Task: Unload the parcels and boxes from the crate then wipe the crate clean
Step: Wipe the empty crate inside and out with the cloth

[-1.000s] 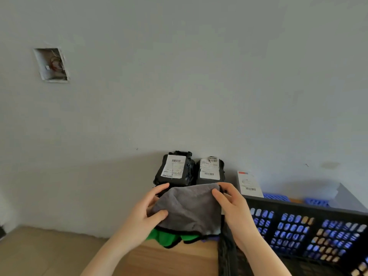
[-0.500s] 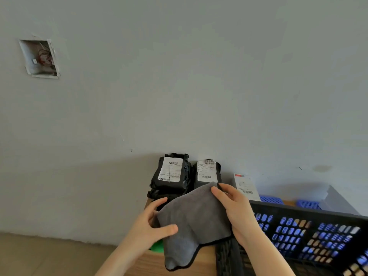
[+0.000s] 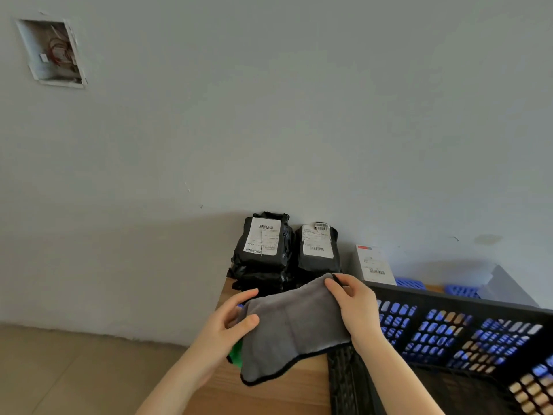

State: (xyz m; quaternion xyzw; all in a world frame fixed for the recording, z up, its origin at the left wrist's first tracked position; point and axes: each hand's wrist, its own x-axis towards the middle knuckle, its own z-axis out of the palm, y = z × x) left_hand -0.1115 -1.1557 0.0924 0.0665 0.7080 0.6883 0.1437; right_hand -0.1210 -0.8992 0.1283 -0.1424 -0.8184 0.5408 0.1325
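Observation:
A grey cloth (image 3: 291, 327) with a black hem hangs spread between both hands above the wooden table (image 3: 269, 396). My left hand (image 3: 230, 327) pinches its left edge, and my right hand (image 3: 354, 307) grips its upper right corner. The black slatted crate (image 3: 466, 330) stands at the right, its near corner just under the cloth. Two stacks of black parcels (image 3: 263, 253) with white labels, the second stack (image 3: 317, 250) beside the first, rest against the wall behind the cloth. A white box (image 3: 374, 265) leans against the wall behind the crate.
A green cloth (image 3: 235, 353) peeks out under the grey one. Blue plastic pieces (image 3: 410, 283) and a grey box (image 3: 505, 287) lie behind the crate. The table's left edge drops to a tiled floor (image 3: 59, 369). An open wall socket hole (image 3: 51, 52) is at upper left.
The grey cloth has been lifted off the green one and spread wider between my hands. The camera has tilted slightly.

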